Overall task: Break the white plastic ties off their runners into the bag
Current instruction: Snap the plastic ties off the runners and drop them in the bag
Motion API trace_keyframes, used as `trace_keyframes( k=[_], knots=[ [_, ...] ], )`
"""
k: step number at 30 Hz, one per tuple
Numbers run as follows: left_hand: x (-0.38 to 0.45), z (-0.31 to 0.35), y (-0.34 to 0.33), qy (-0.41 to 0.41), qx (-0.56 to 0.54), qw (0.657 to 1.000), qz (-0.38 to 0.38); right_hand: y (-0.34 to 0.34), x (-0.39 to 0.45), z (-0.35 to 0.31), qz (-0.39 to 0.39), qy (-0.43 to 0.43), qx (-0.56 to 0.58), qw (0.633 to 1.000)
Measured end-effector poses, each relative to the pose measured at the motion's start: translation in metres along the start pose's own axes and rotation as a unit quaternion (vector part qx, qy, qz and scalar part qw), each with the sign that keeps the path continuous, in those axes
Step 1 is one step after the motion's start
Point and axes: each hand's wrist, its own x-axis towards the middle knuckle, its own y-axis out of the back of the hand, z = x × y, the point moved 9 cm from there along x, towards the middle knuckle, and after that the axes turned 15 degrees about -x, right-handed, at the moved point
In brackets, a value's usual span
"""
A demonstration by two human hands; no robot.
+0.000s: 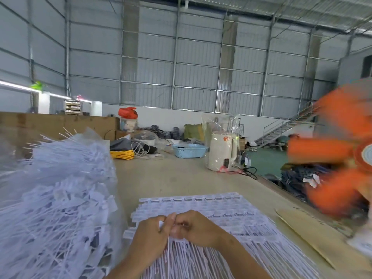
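Note:
A stack of white plastic ties on their runners lies flat on the table in front of me, heads away, tails toward me. My left hand and my right hand meet over the near part of the stack, fingers curled, each pinching white ties between fingertips. A thin tie tail hangs down from between the two hands. At the left a big clear bag bulges with loose white ties, several tails sticking out of its top.
Behind the stack the beige table carries a cream electric kettle, a blue basket and yellow cable. Cardboard lies at the right. A blurred orange fan fills the right edge.

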Motion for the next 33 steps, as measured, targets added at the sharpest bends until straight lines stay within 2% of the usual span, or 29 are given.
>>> trace_keyframes(
  k=[3,7,11,13,14,16,17,18,20,22,24,26,31,33],
  knots=[
    [0.000,0.001,-0.004,0.004,-0.010,1.000,-0.012,0.000,-0.003,-0.001,0.018,0.012,0.009,1.000],
    [0.002,0.000,0.000,0.019,0.007,1.000,0.008,0.003,-0.001,-0.001,0.059,0.022,-0.005,0.998],
    [0.006,-0.001,0.003,0.054,0.036,0.998,0.004,0.007,0.001,-0.004,0.083,0.035,-0.100,0.991],
    [0.004,-0.007,0.000,0.111,-0.020,0.993,-0.015,0.009,0.001,-0.012,0.091,0.060,-0.150,0.983],
    [0.002,-0.013,-0.001,0.160,-0.103,0.981,-0.026,0.013,0.000,-0.015,0.093,0.069,-0.170,0.979],
    [-0.006,-0.023,-0.005,0.265,-0.290,0.917,-0.065,0.034,-0.003,-0.006,0.108,0.038,-0.210,0.971],
    [-0.007,-0.025,-0.005,0.297,-0.358,0.882,-0.080,0.053,-0.007,0.008,0.131,-0.008,-0.195,0.972],
    [-0.005,-0.027,-0.001,0.302,-0.391,0.866,-0.078,0.071,-0.015,0.021,0.161,-0.046,-0.146,0.975],
    [0.005,-0.028,0.009,0.257,-0.405,0.877,-0.032,0.090,-0.026,0.034,0.197,-0.069,-0.032,0.977],
    [0.008,-0.025,0.005,0.208,-0.400,0.892,0.004,0.073,-0.022,0.015,0.144,-0.039,0.010,0.989],
    [0.006,-0.019,-0.009,0.181,-0.394,0.901,-0.004,0.045,-0.011,-0.014,0.104,0.021,-0.018,0.994],
    [0.003,-0.011,-0.021,0.175,-0.369,0.912,-0.042,0.030,-0.003,-0.032,0.103,0.059,-0.056,0.991],
    [-0.003,-0.009,-0.020,0.166,-0.338,0.926,-0.024,0.026,-0.002,-0.028,0.125,0.038,-0.035,0.991],
    [-0.002,-0.013,-0.017,0.162,-0.337,0.927,-0.010,0.027,-0.002,-0.017,0.107,0.009,0.004,0.994]
  ],
)
